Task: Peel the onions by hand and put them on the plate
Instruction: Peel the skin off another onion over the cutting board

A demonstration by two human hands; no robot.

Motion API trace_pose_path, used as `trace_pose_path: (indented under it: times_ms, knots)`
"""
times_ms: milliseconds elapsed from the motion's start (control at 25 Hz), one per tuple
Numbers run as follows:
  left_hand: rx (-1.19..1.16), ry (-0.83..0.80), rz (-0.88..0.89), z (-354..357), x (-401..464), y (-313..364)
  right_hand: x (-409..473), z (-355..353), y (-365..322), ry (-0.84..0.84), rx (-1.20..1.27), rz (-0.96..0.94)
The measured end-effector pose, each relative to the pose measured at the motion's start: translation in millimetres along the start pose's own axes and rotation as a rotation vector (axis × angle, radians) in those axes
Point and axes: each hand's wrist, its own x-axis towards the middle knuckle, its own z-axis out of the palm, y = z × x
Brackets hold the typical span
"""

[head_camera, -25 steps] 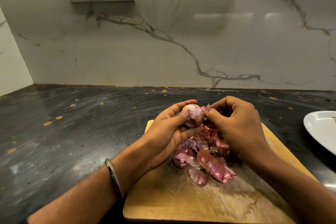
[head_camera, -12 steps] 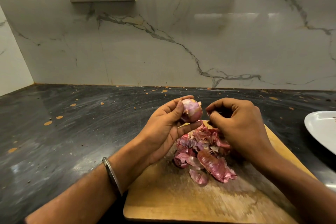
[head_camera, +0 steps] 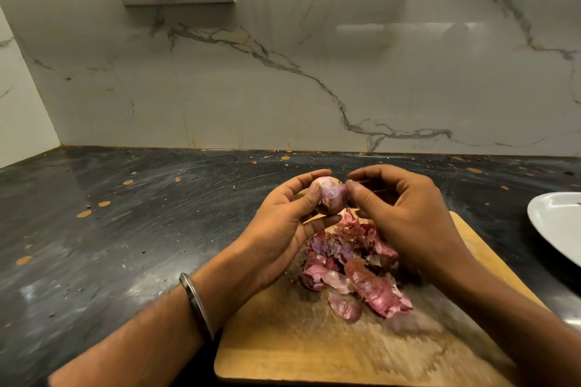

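Left hand (head_camera: pixel 283 223) grip curled around onion (head_camera: pixel 330 195), right hand (head_camera: pixel 405 217) thumb touching it

Plate (head_camera: pixel 553 223): cut off by right edge, only its left part shows; whatever's on it can't be made out, just a tiny dark speck near the rim. Onion (head_camera: pixel 328 196): underside and back covered by left hand (head_camera: pixel 283 229) fingers; can't tell how much skin is left. Right hand (head_camera: pixel 405 220): fingertips curl inward out of sight, so unclear if they pinch anything. It also covers the right part of the peel pile (head_camera: pixel 352 270). Cutting board (head_camera: pixel 314 349): near edge blurred, far edge behind hands. Both forearms cut off at bottom.
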Motion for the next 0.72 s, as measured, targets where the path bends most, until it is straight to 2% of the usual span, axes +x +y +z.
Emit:
trace_pose_path:
  times_ms: [120,360,720]
  knots:
    - [0.055,-0.04,0.015,-0.3,-2.8,-0.2,-2.2,0.4,-0.6,-0.014,-0.062,-0.056]
    - [0.124,-0.017,0.025,0.8,-3.6,-3.6,-5.3,0.9,-3.0,0.01,-0.151,-0.163]
    - [0.118,-0.03,0.017,1.2,-5.0,-6.7,-7.8,4.2,-5.4,0.087,-0.345,-0.263]
